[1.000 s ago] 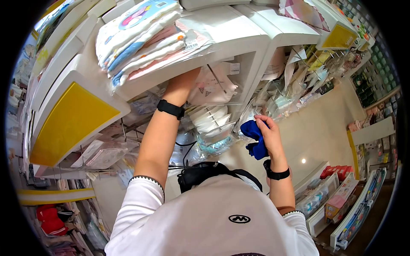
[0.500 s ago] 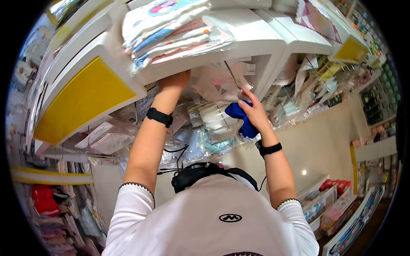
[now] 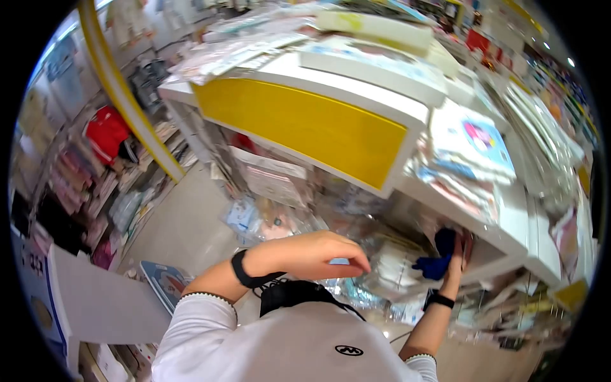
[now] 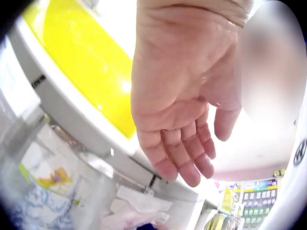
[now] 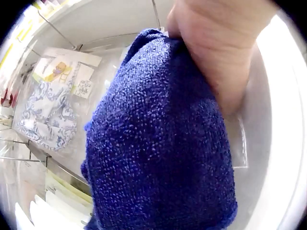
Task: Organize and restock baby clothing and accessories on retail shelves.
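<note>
In the head view my left hand (image 3: 321,254) is held in front of the body, empty, with its fingers loosely bent. The left wrist view shows the palm of this hand (image 4: 182,81) and its relaxed fingers. My right hand (image 3: 457,260) grips a blue cloth (image 3: 433,267) under the white shelf top, at the right. Up close in the right wrist view, the cloth (image 5: 158,139) hangs from the hand (image 5: 220,52) beside the white compartment wall (image 5: 115,26). Its fingertips are hidden there. A bagged item with a blue pattern (image 5: 50,110) hangs to the left.
A yellow panel (image 3: 299,124) fronts the white display unit. Folded cloths (image 3: 471,143) are stacked on its top, near the right arm. Bagged goods (image 3: 394,264) hang below on metal hooks. A white cabinet (image 3: 108,296) stands at the left, with clothes racks behind.
The view has swung left. My left hand has come out of the compartment and now is in front of the body. My right hand has moved up into the compartment with the blue cloth.
</note>
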`<state>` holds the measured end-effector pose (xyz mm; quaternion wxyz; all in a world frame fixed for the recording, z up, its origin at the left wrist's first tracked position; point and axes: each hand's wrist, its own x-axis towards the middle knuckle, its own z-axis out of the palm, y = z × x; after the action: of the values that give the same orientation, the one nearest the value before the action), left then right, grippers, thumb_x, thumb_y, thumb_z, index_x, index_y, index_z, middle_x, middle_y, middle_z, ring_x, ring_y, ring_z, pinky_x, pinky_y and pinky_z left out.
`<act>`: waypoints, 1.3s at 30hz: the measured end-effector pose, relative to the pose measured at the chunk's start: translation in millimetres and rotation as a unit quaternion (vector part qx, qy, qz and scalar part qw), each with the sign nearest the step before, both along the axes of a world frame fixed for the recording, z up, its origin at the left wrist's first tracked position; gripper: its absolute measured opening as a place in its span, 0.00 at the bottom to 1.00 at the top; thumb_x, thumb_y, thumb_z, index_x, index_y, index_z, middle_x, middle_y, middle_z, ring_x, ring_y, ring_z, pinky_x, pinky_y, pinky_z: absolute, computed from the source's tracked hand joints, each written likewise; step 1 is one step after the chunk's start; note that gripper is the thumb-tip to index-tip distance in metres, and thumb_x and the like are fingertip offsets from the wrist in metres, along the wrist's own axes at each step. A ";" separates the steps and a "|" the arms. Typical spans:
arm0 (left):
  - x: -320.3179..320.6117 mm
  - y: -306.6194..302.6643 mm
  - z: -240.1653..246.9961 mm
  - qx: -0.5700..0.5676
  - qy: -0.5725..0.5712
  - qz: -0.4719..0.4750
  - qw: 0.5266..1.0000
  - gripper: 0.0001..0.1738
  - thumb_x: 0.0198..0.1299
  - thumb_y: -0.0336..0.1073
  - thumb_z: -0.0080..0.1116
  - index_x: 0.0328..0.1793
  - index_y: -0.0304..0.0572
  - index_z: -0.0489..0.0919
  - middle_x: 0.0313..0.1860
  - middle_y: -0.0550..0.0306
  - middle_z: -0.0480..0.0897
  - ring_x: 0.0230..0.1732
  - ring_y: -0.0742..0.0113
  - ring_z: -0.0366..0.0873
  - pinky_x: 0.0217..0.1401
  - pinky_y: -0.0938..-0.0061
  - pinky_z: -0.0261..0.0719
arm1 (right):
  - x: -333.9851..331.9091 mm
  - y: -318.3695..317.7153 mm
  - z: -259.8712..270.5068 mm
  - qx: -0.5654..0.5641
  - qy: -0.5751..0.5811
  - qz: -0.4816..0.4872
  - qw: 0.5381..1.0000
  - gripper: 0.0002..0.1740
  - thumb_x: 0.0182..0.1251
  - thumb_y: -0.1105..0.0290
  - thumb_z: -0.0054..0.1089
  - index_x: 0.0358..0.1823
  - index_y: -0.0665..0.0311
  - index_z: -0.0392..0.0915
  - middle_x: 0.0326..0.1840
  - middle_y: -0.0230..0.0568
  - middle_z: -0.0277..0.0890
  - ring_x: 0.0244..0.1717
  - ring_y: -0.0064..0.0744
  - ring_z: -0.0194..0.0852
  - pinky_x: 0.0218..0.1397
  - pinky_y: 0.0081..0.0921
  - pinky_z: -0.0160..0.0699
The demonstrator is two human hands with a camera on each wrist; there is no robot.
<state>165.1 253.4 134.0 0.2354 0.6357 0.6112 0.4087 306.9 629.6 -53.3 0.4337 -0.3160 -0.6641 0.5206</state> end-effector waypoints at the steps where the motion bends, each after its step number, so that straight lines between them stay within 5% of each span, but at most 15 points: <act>1: -6.5 -18.0 16.4 0.023 -0.004 0.022 0.999 0.09 0.57 0.31 0.57 0.44 0.40 0.79 0.37 0.55 0.81 0.41 0.58 0.79 0.43 0.70 0.75 | -3.5 5.5 -6.8 0.015 0.008 0.020 1.000 0.20 0.66 0.65 0.52 0.56 0.65 0.71 0.58 0.41 0.68 0.59 0.32 0.63 0.63 0.26 0.59; 2: -16.5 -35.3 31.5 0.046 -0.009 0.040 0.998 0.10 0.56 0.29 0.58 0.45 0.40 0.78 0.37 0.55 0.81 0.42 0.61 0.78 0.44 0.71 0.74 | -3.7 10.3 -14.5 0.030 0.016 0.036 0.999 0.18 0.65 0.66 0.53 0.54 0.66 0.73 0.55 0.40 0.70 0.56 0.30 0.65 0.61 0.25 0.60; 4: -35.4 -68.1 56.9 0.113 0.022 0.190 0.975 0.13 0.55 0.28 0.57 0.48 0.39 0.77 0.41 0.56 0.80 0.45 0.64 0.78 0.47 0.72 0.73 | -5.3 -5.7 -17.6 -0.113 0.023 0.047 0.992 0.16 0.64 0.69 0.52 0.51 0.68 0.74 0.49 0.38 0.73 0.51 0.28 0.67 0.58 0.24 0.62; 6: -67.0 -91.7 67.2 0.244 0.176 0.435 0.849 0.15 0.54 0.28 0.57 0.50 0.39 0.76 0.47 0.54 0.79 0.50 0.64 0.75 0.50 0.72 0.72 | -4.4 -28.4 -17.3 -0.060 -0.049 0.025 0.997 0.12 0.65 0.69 0.52 0.46 0.67 0.76 0.41 0.34 0.75 0.44 0.25 0.69 0.52 0.22 0.65; 8: -105.6 -115.2 90.3 0.273 0.346 0.550 0.710 0.18 0.55 0.33 0.58 0.52 0.40 0.76 0.53 0.53 0.77 0.56 0.60 0.72 0.56 0.68 0.67 | -3.5 -56.6 -13.1 -0.114 -0.015 0.096 0.989 0.12 0.66 0.68 0.51 0.46 0.67 0.76 0.40 0.34 0.75 0.43 0.23 0.70 0.50 0.19 0.66; 11: -146.2 -129.8 115.8 0.211 0.522 0.523 0.641 0.20 0.55 0.42 0.59 0.53 0.44 0.76 0.54 0.53 0.76 0.59 0.56 0.67 0.62 0.61 0.60 | -6.6 -95.5 -14.0 -0.194 0.046 0.086 0.976 0.12 0.66 0.69 0.50 0.47 0.65 0.76 0.43 0.35 0.76 0.46 0.23 0.71 0.53 0.21 0.67; 14: -181.3 -144.2 120.1 0.138 0.510 0.435 0.729 0.23 0.55 0.46 0.58 0.56 0.48 0.75 0.55 0.55 0.76 0.59 0.55 0.67 0.63 0.58 0.56 | -6.5 -123.0 -21.8 -0.215 0.032 0.084 0.972 0.10 0.67 0.68 0.50 0.43 0.64 0.76 0.39 0.32 0.76 0.40 0.20 0.72 0.48 0.18 0.69; 18: -214.8 -154.6 128.1 0.121 0.410 0.379 0.821 0.20 0.57 0.42 0.57 0.54 0.45 0.77 0.54 0.51 0.75 0.54 0.55 0.69 0.58 0.68 0.65 | -7.5 -177.2 -25.0 -0.234 0.033 0.057 0.970 0.09 0.67 0.67 0.52 0.39 0.64 0.77 0.35 0.30 0.76 0.36 0.18 0.71 0.43 0.16 0.70; 22: -242.9 -152.7 127.0 0.252 0.230 0.345 0.875 0.17 0.63 0.43 0.52 0.51 0.40 0.78 0.42 0.56 0.80 0.46 0.66 0.73 0.51 0.76 0.68 | -0.6 -227.1 -27.8 -0.223 0.024 0.036 0.974 0.09 0.67 0.67 0.52 0.39 0.65 0.77 0.34 0.29 0.75 0.34 0.17 0.69 0.41 0.15 0.68; 24: -247.5 -148.1 125.6 0.311 0.053 0.401 0.860 0.19 0.66 0.44 0.49 0.51 0.37 0.78 0.39 0.58 0.81 0.42 0.72 0.74 0.48 0.78 0.69 | 6.6 -253.4 -24.8 -0.233 0.021 0.018 0.972 0.09 0.67 0.67 0.52 0.39 0.65 0.77 0.33 0.28 0.75 0.35 0.17 0.69 0.41 0.16 0.67; 25: -254.2 -147.5 126.9 0.377 0.069 0.405 0.830 0.20 0.66 0.45 0.49 0.52 0.36 0.78 0.39 0.64 0.80 0.40 0.79 0.71 0.48 0.83 0.67 | 11.9 -264.2 -26.6 -0.239 0.019 0.011 0.971 0.09 0.67 0.67 0.52 0.39 0.66 0.77 0.33 0.28 0.75 0.35 0.17 0.69 0.41 0.16 0.67; 30: -282.8 -170.0 134.2 0.548 0.024 0.472 0.690 0.16 0.66 0.43 0.49 0.45 0.36 0.78 0.35 0.63 0.78 0.38 0.77 0.71 0.43 0.83 0.68 | 31.1 -300.2 -39.0 -0.258 0.010 -0.016 0.966 0.10 0.67 0.67 0.51 0.40 0.66 0.76 0.32 0.29 0.75 0.34 0.18 0.69 0.41 0.17 0.68; 36: -277.3 -284.8 141.4 0.664 0.036 0.516 0.540 0.16 0.67 0.44 0.47 0.36 0.40 0.77 0.28 0.65 0.74 0.27 0.79 0.64 0.30 0.80 0.63 | 17.8 -327.0 -18.9 -0.286 0.045 0.019 0.957 0.11 0.68 0.65 0.50 0.41 0.64 0.75 0.34 0.31 0.75 0.35 0.20 0.72 0.43 0.19 0.71; 39: -265.7 -354.4 127.3 0.696 0.020 0.433 0.572 0.14 0.67 0.43 0.46 0.42 0.39 0.75 0.31 0.61 0.77 0.35 0.75 0.71 0.37 0.82 0.68 | -3.6 -337.9 -4.3 -0.329 0.083 0.125 0.932 0.16 0.67 0.64 0.50 0.51 0.65 0.71 0.45 0.37 0.75 0.46 0.28 0.74 0.52 0.25 0.73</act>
<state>-100.6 -101.1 261.3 -0.4968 0.2706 0.3452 0.7488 303.3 291.7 -57.7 0.2904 -0.3108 -0.4518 0.7842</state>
